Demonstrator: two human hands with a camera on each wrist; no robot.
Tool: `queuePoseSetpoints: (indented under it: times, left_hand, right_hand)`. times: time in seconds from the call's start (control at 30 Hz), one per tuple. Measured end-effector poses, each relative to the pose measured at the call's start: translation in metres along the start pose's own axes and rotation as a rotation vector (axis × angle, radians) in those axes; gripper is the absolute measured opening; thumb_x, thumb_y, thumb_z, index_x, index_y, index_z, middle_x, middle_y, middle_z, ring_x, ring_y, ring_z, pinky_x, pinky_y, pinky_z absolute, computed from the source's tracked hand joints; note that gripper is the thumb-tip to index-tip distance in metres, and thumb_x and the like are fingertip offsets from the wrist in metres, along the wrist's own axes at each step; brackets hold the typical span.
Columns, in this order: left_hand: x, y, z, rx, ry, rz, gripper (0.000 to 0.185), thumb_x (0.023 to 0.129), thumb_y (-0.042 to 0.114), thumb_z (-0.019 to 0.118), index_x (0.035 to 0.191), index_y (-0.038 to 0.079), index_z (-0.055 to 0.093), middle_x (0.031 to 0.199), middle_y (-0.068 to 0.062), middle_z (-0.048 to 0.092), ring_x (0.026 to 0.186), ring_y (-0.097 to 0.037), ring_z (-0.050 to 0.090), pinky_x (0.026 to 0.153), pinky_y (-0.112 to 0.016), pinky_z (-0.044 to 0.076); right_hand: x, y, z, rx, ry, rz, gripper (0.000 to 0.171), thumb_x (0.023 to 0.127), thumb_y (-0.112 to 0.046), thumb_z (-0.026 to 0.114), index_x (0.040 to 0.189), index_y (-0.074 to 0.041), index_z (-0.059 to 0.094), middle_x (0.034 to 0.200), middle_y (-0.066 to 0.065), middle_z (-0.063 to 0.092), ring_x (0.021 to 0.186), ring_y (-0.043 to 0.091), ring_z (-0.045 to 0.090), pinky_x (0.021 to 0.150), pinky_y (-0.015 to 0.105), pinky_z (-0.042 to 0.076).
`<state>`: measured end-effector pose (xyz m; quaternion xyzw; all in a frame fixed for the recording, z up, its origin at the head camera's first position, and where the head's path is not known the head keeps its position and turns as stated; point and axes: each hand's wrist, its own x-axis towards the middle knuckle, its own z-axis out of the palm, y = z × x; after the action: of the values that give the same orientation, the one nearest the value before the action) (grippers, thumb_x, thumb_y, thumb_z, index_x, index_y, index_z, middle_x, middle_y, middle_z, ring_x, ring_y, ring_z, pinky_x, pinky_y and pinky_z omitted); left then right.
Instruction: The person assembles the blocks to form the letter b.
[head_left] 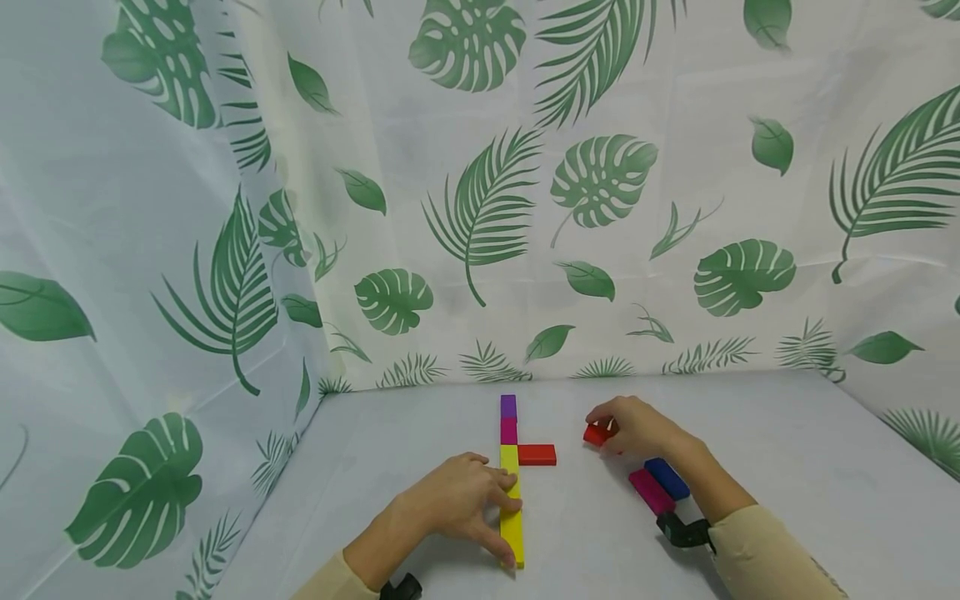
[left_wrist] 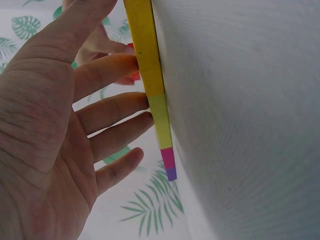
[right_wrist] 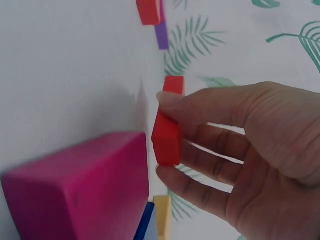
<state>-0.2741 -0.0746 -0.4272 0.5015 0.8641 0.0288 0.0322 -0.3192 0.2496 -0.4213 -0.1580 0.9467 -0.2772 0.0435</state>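
Observation:
Down the middle of the table runs a straight row of blocks: two yellow blocks (head_left: 512, 537) at the near end, then a magenta block (head_left: 508, 431) and a purple block (head_left: 508, 406) at the far end. A red block (head_left: 537, 455) sticks out to the right from the row. My left hand (head_left: 461, 500) lies along the row's left side, loosely extended fingertips (left_wrist: 142, 101) at the yellow blocks. To the right, my right hand (head_left: 637, 429) pinches a second red block (right_wrist: 167, 135) between thumb and fingers.
Under the right forearm lie a loose magenta block (head_left: 651, 492) and a blue block (head_left: 667, 478) side by side. A pale yellow block (right_wrist: 162, 217) shows behind them in the right wrist view. A leaf-print curtain (head_left: 487, 233) hangs behind the white table (head_left: 405, 417).

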Motion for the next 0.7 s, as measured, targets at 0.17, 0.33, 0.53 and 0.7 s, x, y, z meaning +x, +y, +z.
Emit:
queuePoseSetpoints:
  times: [0.17,0.33,0.53,0.7]
  left_hand:
    - [0.0,0.0,-0.001,0.004,-0.011,-0.005,0.073,0.067,0.084,0.053,0.123,0.039,0.063,0.133,0.01,0.057,0.123,0.0,0.051,0.106,-0.041,0.039]
    - [0.001,0.001,-0.001,0.004,-0.018,-0.011,0.072,0.067,0.084,0.053,0.123,0.04,0.063,0.133,0.01,0.057,0.123,0.0,0.051,0.106,-0.041,0.039]
    - [0.001,0.001,-0.001,0.008,-0.025,-0.019,0.072,0.067,0.084,0.053,0.123,0.041,0.062,0.132,0.011,0.058,0.122,0.0,0.051,0.106,-0.041,0.039]
    - [0.001,0.0,0.0,0.015,-0.022,-0.017,0.071,0.067,0.084,0.053,0.124,0.041,0.062,0.133,0.011,0.057,0.122,0.0,0.051,0.107,-0.041,0.039]
  right_hand:
    - [0.002,-0.004,0.004,0.067,-0.025,-0.066,0.04,0.076,0.0,0.077,0.114,-0.007,0.069,0.096,0.002,0.065,0.086,0.02,0.057,0.064,0.026,0.055]
    - [0.004,-0.008,0.01,0.05,-0.015,-0.036,0.04,0.077,-0.002,0.078,0.115,-0.012,0.07,0.096,-0.002,0.064,0.088,0.019,0.056,0.069,0.027,0.055]
    - [0.005,-0.012,0.015,0.08,-0.04,-0.063,0.041,0.077,-0.006,0.079,0.117,-0.013,0.069,0.098,-0.002,0.064,0.091,0.02,0.056,0.069,0.028,0.055]
    - [0.006,-0.015,0.017,0.091,-0.05,-0.071,0.041,0.077,-0.008,0.08,0.117,-0.014,0.069,0.099,-0.003,0.064,0.092,0.02,0.055,0.069,0.027,0.055]
